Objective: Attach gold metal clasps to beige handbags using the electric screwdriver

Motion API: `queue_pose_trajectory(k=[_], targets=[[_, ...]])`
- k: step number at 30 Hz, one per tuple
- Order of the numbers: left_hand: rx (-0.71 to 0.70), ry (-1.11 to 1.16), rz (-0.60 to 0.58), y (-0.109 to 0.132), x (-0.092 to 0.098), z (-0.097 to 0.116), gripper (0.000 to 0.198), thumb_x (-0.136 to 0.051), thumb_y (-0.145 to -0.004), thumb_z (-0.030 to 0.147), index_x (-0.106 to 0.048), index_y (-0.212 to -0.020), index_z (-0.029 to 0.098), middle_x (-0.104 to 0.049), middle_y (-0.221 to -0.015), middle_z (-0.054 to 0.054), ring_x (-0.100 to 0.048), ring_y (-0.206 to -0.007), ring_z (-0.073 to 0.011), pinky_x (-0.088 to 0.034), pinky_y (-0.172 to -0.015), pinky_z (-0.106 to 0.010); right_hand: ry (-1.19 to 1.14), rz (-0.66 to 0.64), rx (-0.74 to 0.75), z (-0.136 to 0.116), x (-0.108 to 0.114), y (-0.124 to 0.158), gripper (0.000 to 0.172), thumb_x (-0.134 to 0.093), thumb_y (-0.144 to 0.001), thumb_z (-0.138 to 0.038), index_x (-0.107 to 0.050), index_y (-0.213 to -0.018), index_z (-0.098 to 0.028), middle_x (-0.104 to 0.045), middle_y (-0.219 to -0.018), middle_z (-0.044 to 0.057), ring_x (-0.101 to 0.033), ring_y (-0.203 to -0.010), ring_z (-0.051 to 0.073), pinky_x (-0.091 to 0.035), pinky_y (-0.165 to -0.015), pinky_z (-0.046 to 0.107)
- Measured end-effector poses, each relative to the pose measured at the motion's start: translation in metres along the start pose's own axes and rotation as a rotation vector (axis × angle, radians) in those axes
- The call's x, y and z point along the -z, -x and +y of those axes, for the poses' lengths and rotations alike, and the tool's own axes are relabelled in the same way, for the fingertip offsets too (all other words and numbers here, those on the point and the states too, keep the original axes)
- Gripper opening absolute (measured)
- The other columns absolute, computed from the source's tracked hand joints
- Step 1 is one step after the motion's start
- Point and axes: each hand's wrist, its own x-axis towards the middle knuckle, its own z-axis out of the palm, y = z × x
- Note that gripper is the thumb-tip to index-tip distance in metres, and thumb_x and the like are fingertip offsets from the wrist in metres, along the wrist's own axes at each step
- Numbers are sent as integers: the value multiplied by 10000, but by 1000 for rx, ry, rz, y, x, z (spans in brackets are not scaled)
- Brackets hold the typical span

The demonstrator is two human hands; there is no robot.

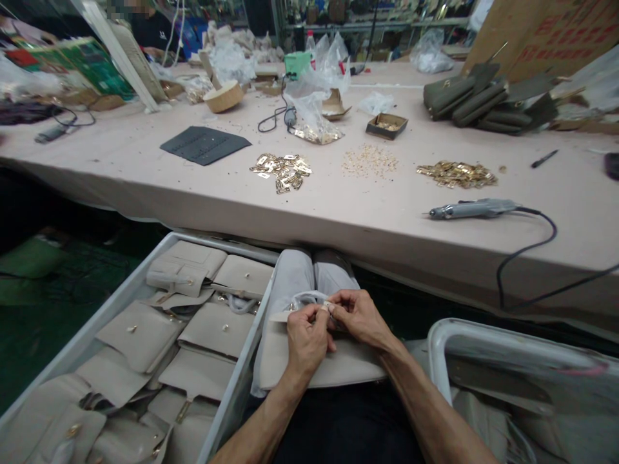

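A beige handbag (271, 361) lies across my lap, its flap edge and wrapped handle facing the table. Both hands meet at the top of the bag. My left hand (308, 338) is closed, thumb and forefinger pinching a small light-coloured tab on the bag. Close against it, my right hand (356, 316) pinches the same spot from the other side. The fingers hide most of this small part, so I cannot make out its shape fully. A wrapped handle (309, 296) loops just beyond the fingertips.
A white crate (256, 348) of beige bags stands at left, another bin (438, 335) at right. On the table are an electric screwdriver (474, 209), gold plates (285, 169), small screws (370, 161), more gold pieces (457, 174), a black sheet (203, 144) and dark bags (483, 100).
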Motion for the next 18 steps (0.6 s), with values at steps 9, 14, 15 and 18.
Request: queue_pose_trajectory(k=[9,14,15,18], targets=[[10,23,-19,1,1,-3,346,-584,-916,457,-713,-775,169,-583,-384,9,-577,-321,-166,-378,-352,-210,-15,4,13,-9,-4,4,320,-725,-838,-418,-733,-908,-106,-681,-668,44,-581,-566,131,-414,-520,225],[16,27,-23,2,1,-3,332,-587,-907,438,-742,-811,161,-601,-393,8,-567,-319,-166,-400,-354,-218,93,37,22,-13,-5,4,261,-701,-842,-372,-724,-870,-113,-674,-659,41,-568,-571,131,-397,-519,231],[29,51,-29,2,1,-3,331,-586,-905,439,-732,-796,163,-605,-399,6,-575,-324,-172,-411,-354,-223,109,34,28,-13,-5,4,263,-696,-846,-374,-728,-868,-113,-679,-662,45,-570,-574,133,-398,-523,233],[63,129,-53,2,1,-4,319,-599,-892,450,-699,-781,168,-627,-431,0,-597,-339,-187,-447,-357,-240,138,26,44,-13,-4,4,277,-692,-852,-382,-742,-876,-110,-687,-679,53,-577,-597,139,-411,-548,240]])
